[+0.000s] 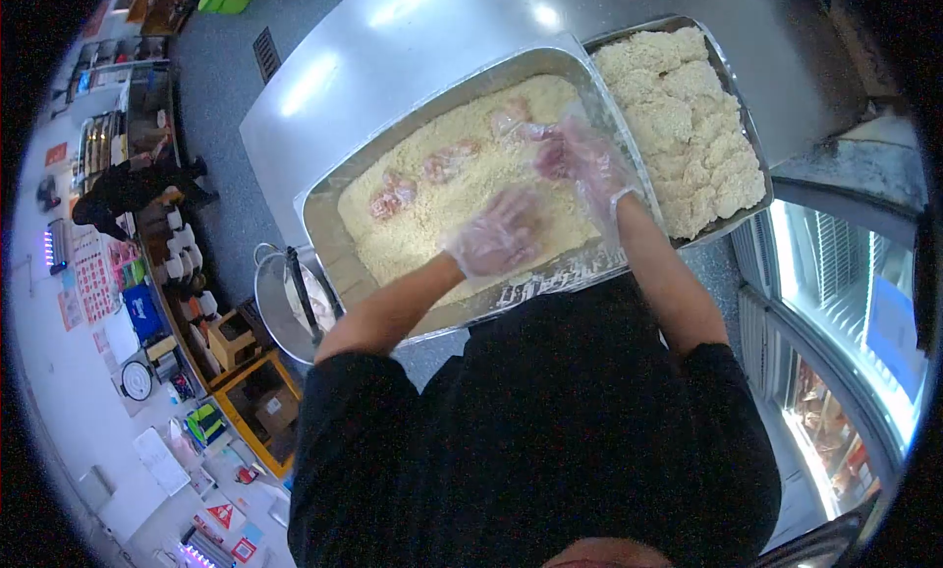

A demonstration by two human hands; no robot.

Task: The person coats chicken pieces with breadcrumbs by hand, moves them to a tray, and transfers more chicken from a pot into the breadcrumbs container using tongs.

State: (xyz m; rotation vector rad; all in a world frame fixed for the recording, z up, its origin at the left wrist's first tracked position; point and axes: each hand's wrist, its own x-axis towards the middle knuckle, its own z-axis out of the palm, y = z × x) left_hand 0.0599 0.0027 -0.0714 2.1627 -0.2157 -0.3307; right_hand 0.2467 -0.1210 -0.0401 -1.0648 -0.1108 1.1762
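Observation:
Both my hands wear clear plastic gloves over a deep metal tray (319, 219) of pale, crumbly breading (378, 249). My left hand (499, 236) lies on the breading with its fingers stretched forward, slightly blurred, and holds nothing that I can see. Farther right, my right hand (582, 163) has its fingers bent around a pinkish piece of raw meat, partly hidden by the glove. Other raw pieces lie partly coated in the tray: one on the left (393, 196), a middle piece (450, 162) and a far piece (511, 118).
A second tray (764, 175) heaped with breaded pieces (683, 126) adjoins on the right. Both stand on a steel table (363, 57). A metal strainer or bowl (270, 303) is at the left. Another person (128, 195) stands by the far-left counter; a glass-fronted cabinet (835, 263) is at right.

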